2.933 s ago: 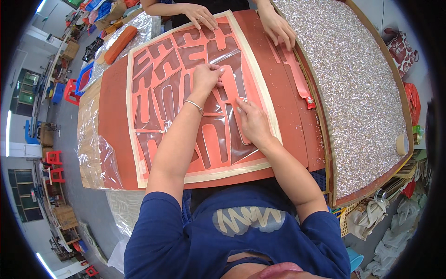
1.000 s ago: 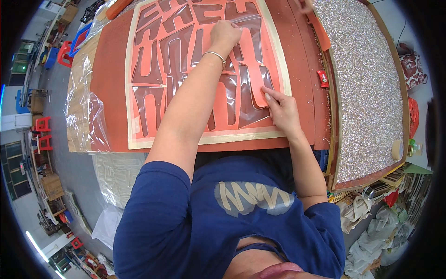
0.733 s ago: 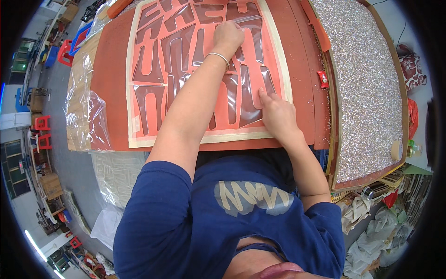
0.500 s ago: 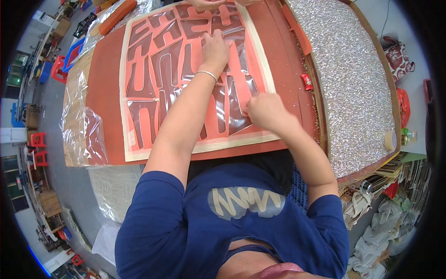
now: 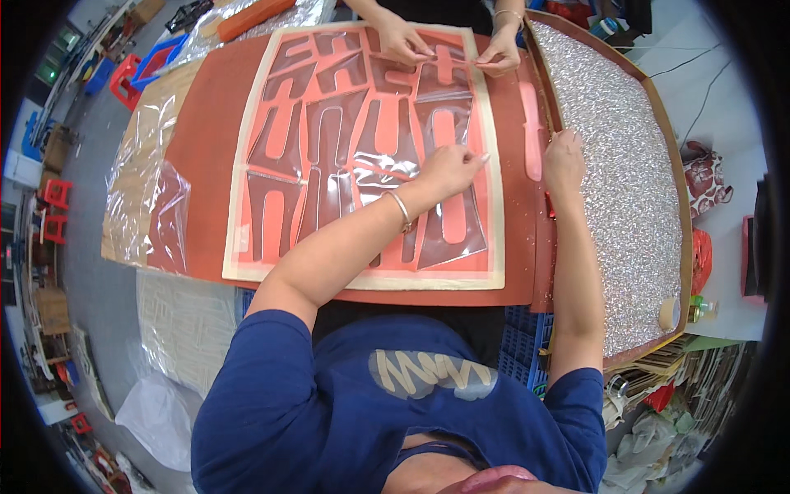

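Note:
A cream-bordered sheet point(image 5: 239, 262) lies on a reddish-brown board point(image 5: 197, 123). It carries clear plastic shapes with salmon-pink gaps between them. My left hand point(image 5: 448, 171) hovers over its right part, fingers bent together toward the right; whether anything is pinched there is too small to see. Beside the near wall of a glitter tray point(image 5: 625, 198), my right hand point(image 5: 565, 165) is curled closed, and what it may hold is hidden. Just left of it, a long pink strip point(image 5: 532, 132) rests on the board's right margin.
Across the board, another person's two hands point(image 5: 403, 41) pinch at the sheet's far right corner area. Clear film point(image 5: 169, 214) covers wood at the left. A roll of tape point(image 5: 669, 314) sits on the tray's near right corner, and an orange bar point(image 5: 255, 18) lies far left.
My right hand has moved right, off the sheet to the tray's edge. The pink strip it held at the sheet is now on the board's right margin. My left hand has come nearer. The view shifted.

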Tool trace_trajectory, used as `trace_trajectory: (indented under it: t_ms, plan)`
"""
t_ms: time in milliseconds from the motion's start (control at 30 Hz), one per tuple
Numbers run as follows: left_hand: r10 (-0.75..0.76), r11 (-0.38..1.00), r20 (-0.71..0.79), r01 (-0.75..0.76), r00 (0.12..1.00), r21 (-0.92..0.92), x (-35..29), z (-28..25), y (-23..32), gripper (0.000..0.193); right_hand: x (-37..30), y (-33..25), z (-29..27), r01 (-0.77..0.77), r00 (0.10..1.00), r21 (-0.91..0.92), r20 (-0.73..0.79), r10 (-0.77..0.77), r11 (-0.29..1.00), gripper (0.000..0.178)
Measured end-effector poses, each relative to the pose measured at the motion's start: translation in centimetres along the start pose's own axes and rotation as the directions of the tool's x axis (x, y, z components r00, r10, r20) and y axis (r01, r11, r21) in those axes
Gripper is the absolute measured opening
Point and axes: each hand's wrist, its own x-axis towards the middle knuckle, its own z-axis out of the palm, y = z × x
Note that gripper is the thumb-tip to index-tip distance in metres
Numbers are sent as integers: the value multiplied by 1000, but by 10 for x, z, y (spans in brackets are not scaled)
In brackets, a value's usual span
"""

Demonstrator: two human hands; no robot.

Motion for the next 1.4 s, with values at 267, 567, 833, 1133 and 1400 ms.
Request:
trace_trajectory:
  t_ms: [267, 567, 833, 1133, 1400]
  plan:
    - [10, 982, 135, 15, 991, -187, -23, 15, 12, 34, 10, -28, 21, 136, 961, -240, 267, -69, 961, 28]
    - [-2, 899, 72, 33, 997, -436, -68, 3, 6, 51, 22, -74, -41, -44, 929, -204, 351, 115, 978, 22]
    - [-71, 725, -244, -118, 967, -679, -111, -24, -24, 31, -83, -163, -93, -399, 437, 529, 828, -352, 749, 30]
    - [-286, 588, 5, 179, 958, -789, -161, -73, -56, 19, -37, -240, -12, -394, 564, 775, 628, -536, 493, 21]
    - [-474, 559, -98, 213, 875, -801, -173, -99, -84, 23, 6, -298, 54, -425, 518, 737, 674, -526, 526, 18]
